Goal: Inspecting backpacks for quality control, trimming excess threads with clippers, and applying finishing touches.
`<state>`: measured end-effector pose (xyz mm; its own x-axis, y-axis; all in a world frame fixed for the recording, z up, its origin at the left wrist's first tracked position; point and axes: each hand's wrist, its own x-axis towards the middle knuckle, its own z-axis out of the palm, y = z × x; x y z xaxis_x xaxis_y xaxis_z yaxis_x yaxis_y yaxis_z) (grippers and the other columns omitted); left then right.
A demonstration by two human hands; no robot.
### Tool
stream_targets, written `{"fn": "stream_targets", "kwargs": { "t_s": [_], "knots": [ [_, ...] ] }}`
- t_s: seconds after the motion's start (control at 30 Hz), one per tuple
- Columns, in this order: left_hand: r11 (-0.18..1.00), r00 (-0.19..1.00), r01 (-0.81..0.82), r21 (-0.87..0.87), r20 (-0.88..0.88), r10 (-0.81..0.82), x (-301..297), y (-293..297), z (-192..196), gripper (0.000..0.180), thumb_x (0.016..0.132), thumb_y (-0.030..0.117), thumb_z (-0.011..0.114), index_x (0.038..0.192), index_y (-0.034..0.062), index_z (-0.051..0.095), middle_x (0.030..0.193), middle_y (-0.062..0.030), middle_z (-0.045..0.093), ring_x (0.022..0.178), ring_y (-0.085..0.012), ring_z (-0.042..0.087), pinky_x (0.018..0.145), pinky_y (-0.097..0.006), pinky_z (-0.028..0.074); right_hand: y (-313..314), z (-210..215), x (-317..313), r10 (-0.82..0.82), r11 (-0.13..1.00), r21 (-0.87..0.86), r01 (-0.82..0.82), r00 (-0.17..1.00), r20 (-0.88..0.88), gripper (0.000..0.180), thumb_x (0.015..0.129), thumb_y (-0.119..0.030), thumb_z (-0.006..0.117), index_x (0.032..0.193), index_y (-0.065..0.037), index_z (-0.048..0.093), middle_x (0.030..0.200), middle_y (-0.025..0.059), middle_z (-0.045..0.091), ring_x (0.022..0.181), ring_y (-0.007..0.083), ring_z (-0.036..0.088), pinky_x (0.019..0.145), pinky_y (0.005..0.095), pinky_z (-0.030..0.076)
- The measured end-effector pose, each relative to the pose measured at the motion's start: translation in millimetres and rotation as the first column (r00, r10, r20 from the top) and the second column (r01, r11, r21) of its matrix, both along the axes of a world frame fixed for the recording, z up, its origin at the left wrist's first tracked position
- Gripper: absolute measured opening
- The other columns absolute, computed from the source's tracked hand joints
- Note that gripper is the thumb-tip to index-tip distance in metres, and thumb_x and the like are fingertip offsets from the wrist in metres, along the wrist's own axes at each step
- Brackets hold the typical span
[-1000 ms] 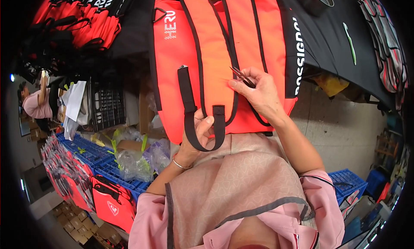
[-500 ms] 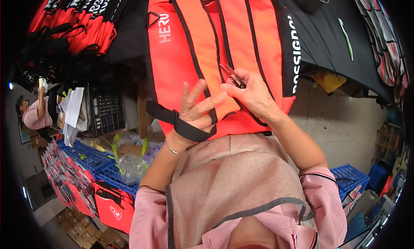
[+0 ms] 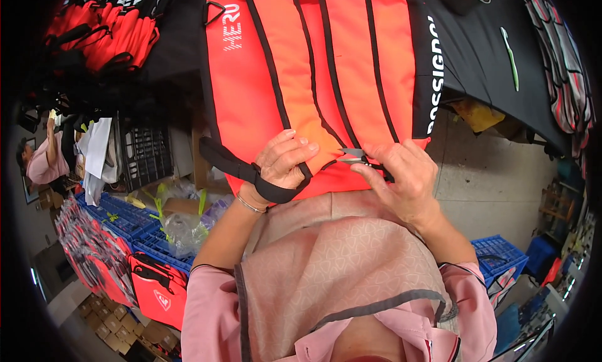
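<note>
Trimming along the lower edge of the orange backpack [image 3: 301,79], which lies strap-side up across my lap and the black-covered table [image 3: 476,54]. My left hand [image 3: 282,161] is closed around the end of one shoulder strap [image 3: 301,120], fingers curled over the orange padding where it meets the black webbing strap [image 3: 232,167], pulling it flat. My right hand [image 3: 401,180] pinches small metal thread snips [image 3: 352,154], thumb and forefinger closed on them, blades pointing left toward the strap end. Whether the blades are parted I cannot tell. Judgement: the step in hand is clipping a loose thread at the strap's lower seam. Next move calls for seating the tip right at the thread's root, keeping the webbing taut, avoiding the stitching itself.
</note>
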<state>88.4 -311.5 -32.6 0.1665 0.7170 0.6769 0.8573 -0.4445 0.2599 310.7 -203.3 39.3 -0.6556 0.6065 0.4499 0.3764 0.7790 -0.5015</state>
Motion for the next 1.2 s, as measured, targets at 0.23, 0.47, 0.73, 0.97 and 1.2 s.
{"fn": "stream_targets", "kwargs": {
  "t_s": [0.23,0.47,0.73,0.97,1.2],
  "knots": [
    [1.000,0.999,-0.005,0.004,-0.037,0.005,0,0,-1,0.014,0.072,-0.003,0.069,0.083,0.0061,0.068,0.110,-0.0006,0.064,0.102,-0.0196,0.061,0.097,-0.041,0.053,-4,-4,-2,0.018,0.991,0.133,-0.030,0.996,0.090,0.029,0.070,-0.026,0.083,0.091,-0.010,0.071,0.071,-0.0022,0.058,0.059,0.0143,0.052,0.051,0.0291,0.039],
    [1.000,1.000,0.002,-0.017,-0.014,-0.002,0,2,1,0.017,0.072,-0.003,0.069,0.086,0.0053,0.068,0.111,-0.0009,0.063,0.102,-0.0188,0.060,0.100,-0.041,0.052,-4,-5,-3,0.030,0.984,0.172,-0.047,0.994,0.102,0.031,0.070,-0.027,0.083,0.092,-0.009,0.070,0.070,-0.0026,0.056,0.059,0.0139,0.050,0.051,0.0302,0.036],
    [1.000,1.000,0.009,-0.026,-0.016,-0.010,1,1,-1,0.015,0.072,-0.003,0.069,0.085,0.0055,0.067,0.112,-0.0006,0.063,0.104,-0.0185,0.059,0.101,-0.041,0.051,-5,1,-4,0.044,0.984,0.163,-0.067,0.989,0.138,0.033,0.067,-0.021,0.086,0.093,-0.009,0.070,0.075,0.0005,0.062,0.059,0.0173,0.053,0.050,0.0298,0.040],
    [0.999,0.999,0.006,-0.031,-0.052,-0.008,0,2,-2,0.016,0.071,-0.004,0.069,0.083,0.0061,0.066,0.110,-0.0004,0.063,0.104,-0.0193,0.059,0.099,-0.042,0.051,-3,-8,-4,0.044,0.971,0.229,-0.064,0.995,0.092,0.028,0.072,-0.026,0.082,0.090,-0.009,0.068,0.070,-0.0027,0.056,0.057,0.0128,0.050,0.050,0.0298,0.034],
    [0.996,1.000,0.001,-0.087,0.026,0.002,1,1,-6,0.021,0.072,-0.003,0.069,0.090,0.0077,0.069,0.107,-0.0013,0.063,0.098,-0.0203,0.061,0.096,-0.044,0.052,2,-20,-2,0.061,0.983,-0.174,-0.064,0.998,-0.024,0.028,0.071,-0.020,0.085,0.089,-0.004,0.070,0.074,0.0029,0.064,0.062,0.0164,0.059,0.056,0.0295,0.045]
  ]
}}
